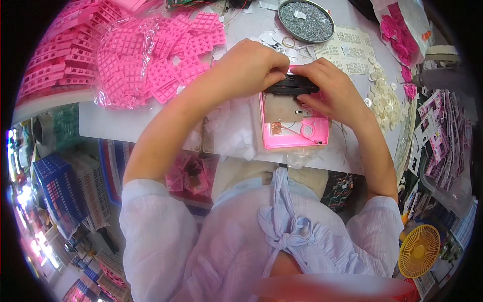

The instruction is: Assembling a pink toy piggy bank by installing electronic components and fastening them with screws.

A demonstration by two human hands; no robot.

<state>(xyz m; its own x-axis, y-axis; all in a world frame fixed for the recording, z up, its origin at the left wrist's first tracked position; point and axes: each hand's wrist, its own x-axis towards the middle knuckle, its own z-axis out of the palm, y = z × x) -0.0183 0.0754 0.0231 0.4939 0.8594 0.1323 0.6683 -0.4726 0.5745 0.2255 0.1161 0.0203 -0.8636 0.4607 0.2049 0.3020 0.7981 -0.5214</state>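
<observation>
A pink plastic casing [297, 143] lies on the table in front of me, its inside facing up, with wires and a round speaker-like ring in its near half. Across its far end sits a long black plastic part [292, 86]. My left hand [257, 66] is closed, thumb and fingertips pinched at the part's far left edge. From the other side, my right hand [329, 89] grips the part's right end, thumb on the near side and fingers on the far side. Exactly what lies under the fingertips is hidden.
Pink keypad-like grids [128, 60] are heaped at the left, some in clear plastic. A round tray of small screws [306, 21] stands at the back, near a printed sheet [347, 48]. White round pieces [385, 103] lie to the right; a yellow basket [419, 250] is lower right.
</observation>
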